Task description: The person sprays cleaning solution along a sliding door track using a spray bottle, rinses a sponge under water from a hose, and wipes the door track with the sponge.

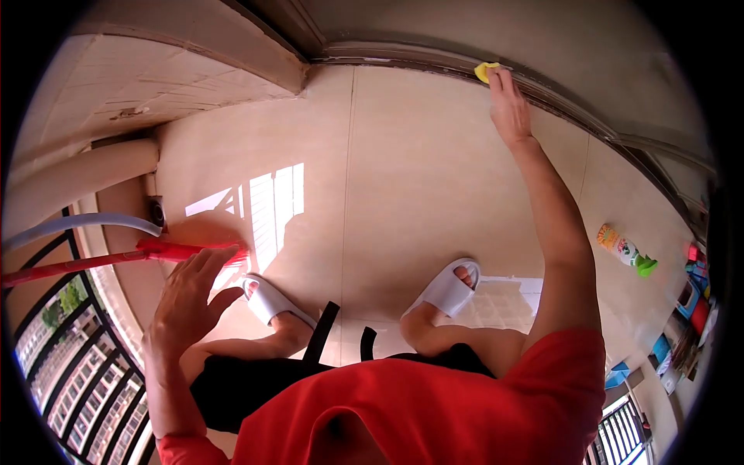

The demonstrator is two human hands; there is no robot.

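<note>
At the far right, my right hand [510, 107] presses a yellow cloth or sponge [487, 72] against the dark sliding-door track [434, 59] along the floor's edge. Its fingers are closed on the yellow piece, whose exact kind I cannot make out. My left hand [186, 302] is raised at the left, thumb apart from the fingers, holding nothing. Just beyond it in the view is a broom with red bristles [198, 244] and a red handle [70, 270]. Whether the hand touches the broom is unclear, but it does not grip it.
A spray bottle [620, 244] with a green top lies on the tiled floor [418, 170] at right. Black railings [85, 341] and a grey hose [85, 223] are at left. Several coloured items, including a blue container [686, 298], line the right wall. White slippers [446, 288] are on my feet.
</note>
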